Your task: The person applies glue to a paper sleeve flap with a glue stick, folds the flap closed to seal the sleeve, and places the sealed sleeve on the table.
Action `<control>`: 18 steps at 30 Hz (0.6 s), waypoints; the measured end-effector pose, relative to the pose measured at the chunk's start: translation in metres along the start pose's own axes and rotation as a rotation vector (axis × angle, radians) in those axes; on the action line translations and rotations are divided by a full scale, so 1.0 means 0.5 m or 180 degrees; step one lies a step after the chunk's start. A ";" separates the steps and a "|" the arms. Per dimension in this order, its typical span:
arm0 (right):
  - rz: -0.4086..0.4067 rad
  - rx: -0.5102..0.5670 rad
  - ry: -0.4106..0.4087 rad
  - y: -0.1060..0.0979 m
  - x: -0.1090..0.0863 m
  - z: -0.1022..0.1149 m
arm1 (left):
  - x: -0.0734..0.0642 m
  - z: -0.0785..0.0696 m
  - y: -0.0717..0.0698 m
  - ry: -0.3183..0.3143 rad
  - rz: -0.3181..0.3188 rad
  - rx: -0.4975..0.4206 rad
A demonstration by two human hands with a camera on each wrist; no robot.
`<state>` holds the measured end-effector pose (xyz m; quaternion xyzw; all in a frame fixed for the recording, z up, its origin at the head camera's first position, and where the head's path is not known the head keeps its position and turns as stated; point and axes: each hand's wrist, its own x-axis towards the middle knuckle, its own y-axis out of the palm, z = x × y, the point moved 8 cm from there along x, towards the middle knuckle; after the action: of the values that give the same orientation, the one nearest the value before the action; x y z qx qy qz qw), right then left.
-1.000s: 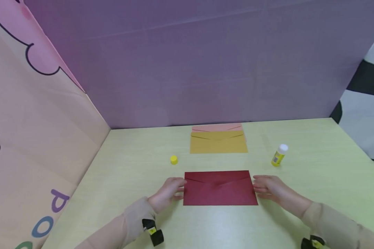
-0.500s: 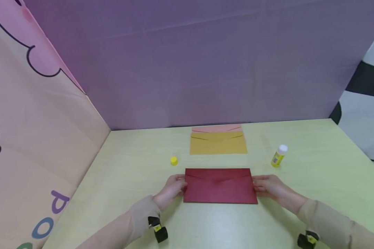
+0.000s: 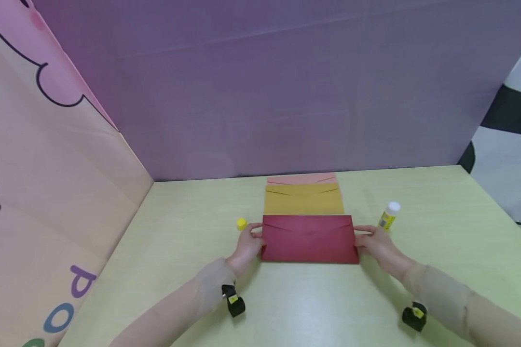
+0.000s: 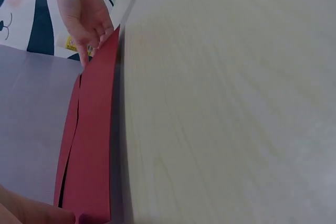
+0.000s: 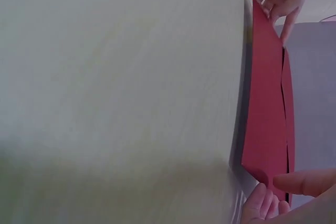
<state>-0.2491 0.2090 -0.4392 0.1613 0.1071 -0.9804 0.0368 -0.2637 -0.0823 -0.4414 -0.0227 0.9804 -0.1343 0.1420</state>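
Note:
A dark red envelope is held between both hands in the middle of the head view, its flap along the far side. My left hand grips its left short edge, and my right hand grips the right one. In the right wrist view the thumb lies on the face of the red envelope with curled fingers behind the edge. A shadow strip runs along its lower edge in the left wrist view. Just beyond it lies a yellow envelope, partly over a pink envelope.
A small yellow cap sits right by the left fingertips. A glue stick with a white cap stands just behind my right hand. A purple backdrop rises at the table's far edge, and a printed panel borders the left.
Both hands have taken hold of the red envelope by its ends and moved it away from me, up to the near edge of the yellow one. The other things have stayed put.

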 end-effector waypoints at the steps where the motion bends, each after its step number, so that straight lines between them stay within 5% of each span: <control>1: -0.0037 -0.0029 -0.0014 -0.002 0.005 0.002 | 0.005 -0.003 0.000 0.0058 -0.0037 0.0000; 6: -0.0146 -0.0139 -0.0046 -0.007 0.030 0.012 | 0.028 -0.013 -0.001 0.0272 -0.0241 0.0040; 13: -0.0307 -0.0175 -0.0126 -0.012 0.064 0.029 | 0.055 -0.025 0.002 0.0213 -0.0440 0.0121; 16: -0.0418 -0.0204 -0.0197 -0.017 0.078 0.037 | 0.081 -0.023 0.007 0.0186 -0.0466 0.0178; 18: -0.0458 -0.0249 -0.0221 -0.019 0.086 0.041 | 0.117 -0.007 0.011 0.0372 -0.0478 0.0135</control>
<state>-0.2969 0.2121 -0.4321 0.1176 0.1554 -0.9805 -0.0238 -0.3206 -0.0812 -0.4557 -0.0852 0.9796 -0.1663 0.0745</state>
